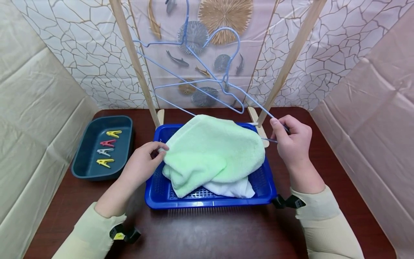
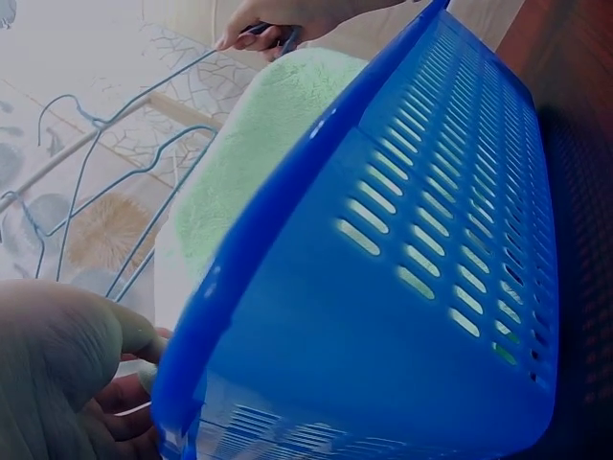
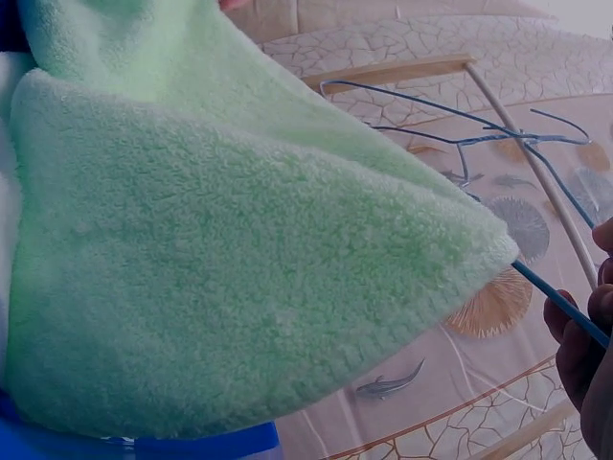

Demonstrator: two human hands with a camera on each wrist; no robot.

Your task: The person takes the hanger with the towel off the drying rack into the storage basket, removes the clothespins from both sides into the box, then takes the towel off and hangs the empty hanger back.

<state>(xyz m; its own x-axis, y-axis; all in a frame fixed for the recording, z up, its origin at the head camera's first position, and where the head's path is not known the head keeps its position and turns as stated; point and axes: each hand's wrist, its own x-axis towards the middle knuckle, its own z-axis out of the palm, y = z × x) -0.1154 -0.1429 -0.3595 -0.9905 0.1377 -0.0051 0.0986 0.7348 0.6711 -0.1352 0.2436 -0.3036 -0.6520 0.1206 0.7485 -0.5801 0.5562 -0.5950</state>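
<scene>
A light green towel (image 1: 213,151) lies draped over the lower bar of a blue wire hanger (image 1: 249,95), above a blue basket (image 1: 211,204). My right hand (image 1: 292,138) grips the hanger's right corner; the right wrist view shows the bar (image 3: 551,292) running from under the towel to my fingers. At the towel's left edge, my left hand (image 1: 143,160) pinches the cloth between thumb and fingers. The left wrist view has this hand (image 2: 57,369) beside the basket rim, its fingertips partly hidden. Beneath the green towel, a white cloth (image 1: 234,188) shows inside the basket.
Another blue hanger (image 1: 168,73) hangs behind, between the wooden posts (image 1: 291,54) of a rack. To the left stands a dark teal tray (image 1: 81,158) with several clothespins (image 1: 105,151) in yellow, red and white. Fabric-covered walls border the brown table (image 1: 207,233).
</scene>
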